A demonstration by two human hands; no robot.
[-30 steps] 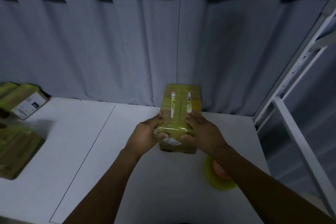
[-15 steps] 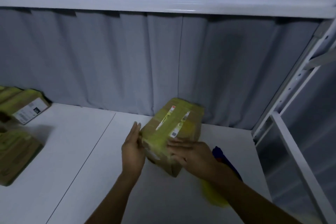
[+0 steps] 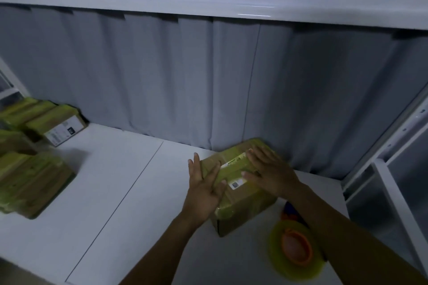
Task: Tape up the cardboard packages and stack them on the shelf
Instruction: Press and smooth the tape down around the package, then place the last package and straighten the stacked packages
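Left hand [image 3: 203, 189], right hand [image 3: 271, 173], fingers straight, flat against taped package [image 3: 243, 208] (label print unreadable)

2 arms extended, fingers straight: left hand [image 3: 203, 192] on edge, right hand [image 3: 272, 174] palm down.

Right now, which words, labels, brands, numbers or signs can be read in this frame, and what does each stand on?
No text can be read in this frame.
Small white label on the near package: a dark code square, print too blurred to read.
Long white strip on the same package's top: too blurred to read.
Shipping label on the far-left package: a dark block and fine lines, too small to read.
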